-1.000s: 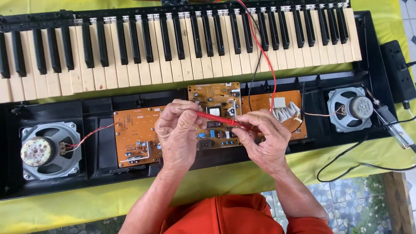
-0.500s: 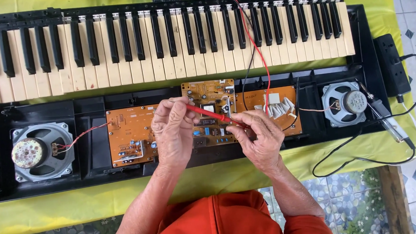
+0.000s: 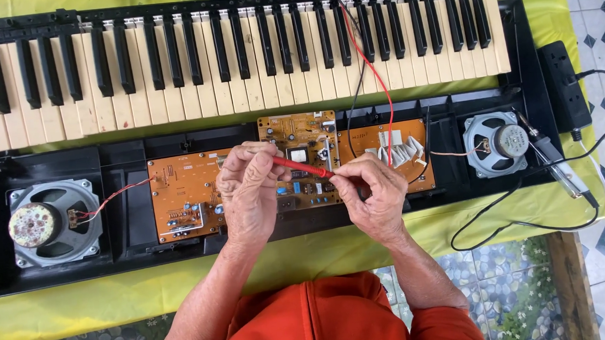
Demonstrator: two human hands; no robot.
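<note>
Between the fingertips of both hands sits a thin red probe-like tool (image 3: 301, 166), held almost level over the middle circuit board (image 3: 302, 156). The left hand (image 3: 248, 193) has its fingers (image 3: 244, 167) curled narrow around the rear end of the red shaft, and the right hand (image 3: 369, 194) pinches the front end where the red turns dark, right above the board's lower right part. So both sets of fingers are closed on the tool, none spread wide. Can't tell if the tip is actually touching a solder point or just hovering, since the right hand's knuckles cover it.

For doing this kind of step well, a guess from how it looks: keeping the heel of the right hand rested on the black keyboard casing (image 3: 319, 221) would steady the tip, and the left should only guide, not push. The components on that board sit close together, so a slip sideways could bridge two pins.

Moving outward, an orange board (image 3: 183, 197) lies just left of the left hand, and another orange board with white ribbon cable (image 3: 398, 148) is just right of the right hand. A red wire (image 3: 369, 63) runs down across the keys (image 3: 242, 63) to that area, near enough to snag. Further out sit a big speaker (image 3: 50, 221) on the left and a smaller speaker (image 3: 498, 142) on the right. A soldering iron (image 3: 557, 163) rests near the casing's right edge on the yellow-green cloth over the surface (image 3: 82, 306), with a black power strip (image 3: 564, 84) beside it.
</note>
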